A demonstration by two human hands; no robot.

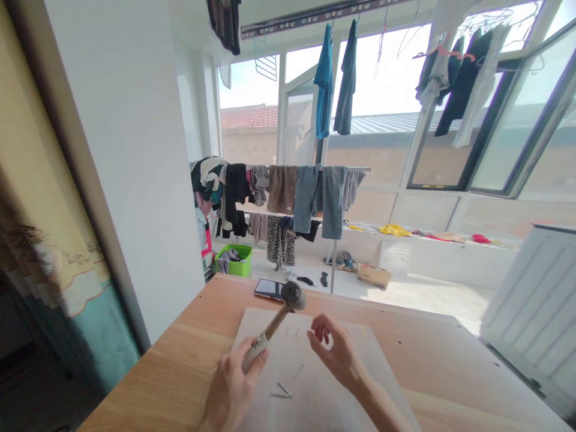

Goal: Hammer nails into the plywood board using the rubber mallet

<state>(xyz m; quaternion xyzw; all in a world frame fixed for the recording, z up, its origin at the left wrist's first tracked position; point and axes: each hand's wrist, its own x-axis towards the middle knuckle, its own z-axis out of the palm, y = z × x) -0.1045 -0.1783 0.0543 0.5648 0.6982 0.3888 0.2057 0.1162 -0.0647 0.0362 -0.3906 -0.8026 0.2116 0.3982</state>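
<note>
My left hand (234, 384) is wrapped round the wooden handle of a hammer (281, 312), whose grey head is raised and points away over a pale board (324, 402) lying on the wooden table (432, 360). My right hand (335, 351) hovers over the board with fingers curled in a pinch; what it pinches is too small to make out. Several loose nails (283, 390) lie on the board between my hands, and a few small nails stand further up the board near the hammer head.
A phone (269, 289) lies at the table's far edge, just behind the hammer head. Beyond the table stand a drying rack full of clothes (288, 198), a green basket (234, 259) and windows. A white radiator-like panel (531, 312) stands at the right.
</note>
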